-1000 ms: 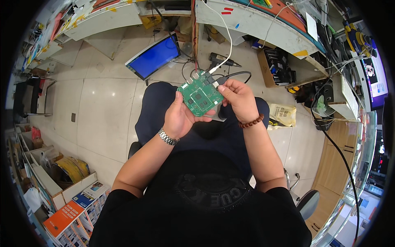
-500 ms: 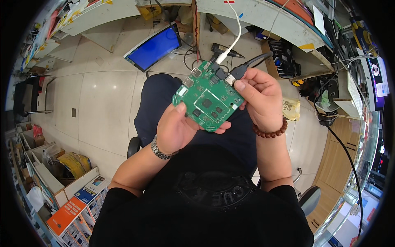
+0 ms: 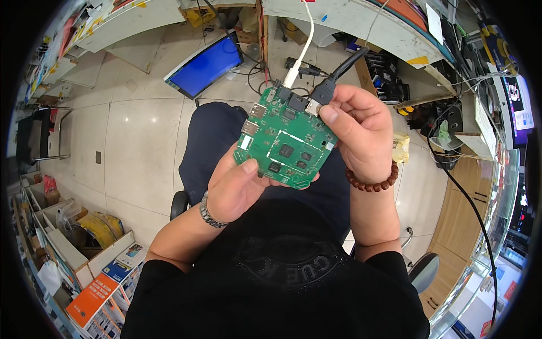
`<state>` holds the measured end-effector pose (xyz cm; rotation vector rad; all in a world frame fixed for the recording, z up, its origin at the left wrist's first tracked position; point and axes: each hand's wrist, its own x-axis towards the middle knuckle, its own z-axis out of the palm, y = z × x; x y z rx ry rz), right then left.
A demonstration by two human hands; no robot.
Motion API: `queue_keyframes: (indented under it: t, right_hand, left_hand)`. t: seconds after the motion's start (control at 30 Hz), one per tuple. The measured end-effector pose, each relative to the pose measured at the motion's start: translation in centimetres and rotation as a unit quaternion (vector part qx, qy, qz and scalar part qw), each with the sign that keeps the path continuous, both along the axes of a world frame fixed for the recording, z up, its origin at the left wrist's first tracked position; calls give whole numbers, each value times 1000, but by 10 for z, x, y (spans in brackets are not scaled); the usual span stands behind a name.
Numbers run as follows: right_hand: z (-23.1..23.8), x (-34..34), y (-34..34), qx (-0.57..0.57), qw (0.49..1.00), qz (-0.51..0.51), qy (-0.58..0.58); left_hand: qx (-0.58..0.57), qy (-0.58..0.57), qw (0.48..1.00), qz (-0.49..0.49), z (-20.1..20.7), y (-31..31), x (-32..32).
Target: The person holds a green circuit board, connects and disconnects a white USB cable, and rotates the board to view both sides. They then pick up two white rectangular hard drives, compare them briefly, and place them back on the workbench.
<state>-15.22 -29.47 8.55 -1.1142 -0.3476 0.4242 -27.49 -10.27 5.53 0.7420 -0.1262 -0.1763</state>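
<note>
Above my lap, a green circuit board (image 3: 265, 148) is held tilted, its chip side facing up. My left hand (image 3: 230, 189) grips its lower left edge, thumb on top and fingers underneath. At the upper right edge, my right hand (image 3: 364, 124) is closed around a black cable plug (image 3: 323, 90), its thumb tip by the silver socket (image 3: 312, 107) where the plug sits. A white cable plug (image 3: 291, 77) is in the board's top edge. Two metal ports (image 3: 249, 127) line the left edge. The fingertips of my right hand behind the plug are partly hidden.
A screen with a blue picture (image 3: 204, 65) stands on the floor ahead, near a dark tool (image 3: 305, 68) and loose cables. A white workbench (image 3: 367, 25) runs across the far side. Boxes (image 3: 93, 296) stand at the lower left; wooden cabinets (image 3: 460, 226) are at the right.
The board has tipped and shifted slightly down in view, with both hands keeping hold. The black plug and white cable moved with it. My left hand has moved slightly left and down.
</note>
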Motion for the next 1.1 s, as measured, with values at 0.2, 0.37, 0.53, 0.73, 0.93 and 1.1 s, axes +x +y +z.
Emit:
queue_keyframes:
  t: [0.2,0.37,0.53,0.73,0.93,1.1]
  right_hand:
    - [6,5,-1,-12,998,6,-53]
    - [9,8,-2,14,997,21,-69]
    - [11,9,-2,-43,995,6,-89]
    - [13,13,1,-49,994,14,-92]
    - [11,14,6,-42,997,8,-61]
    - [7,17,9,-52,998,6,-22]
  left_hand:
    - [4,-5,1000,-14,-4,-1,2]
    - [-5,-7,1000,-18,-7,-1,5]
    - [-9,0,1000,-15,-8,-1,5]
    - [-15,-4,1000,-17,-7,0,4]
    - [-18,-10,1000,-18,-5,-1,1]
    - [-31,-20,999,-17,-7,0,-1]
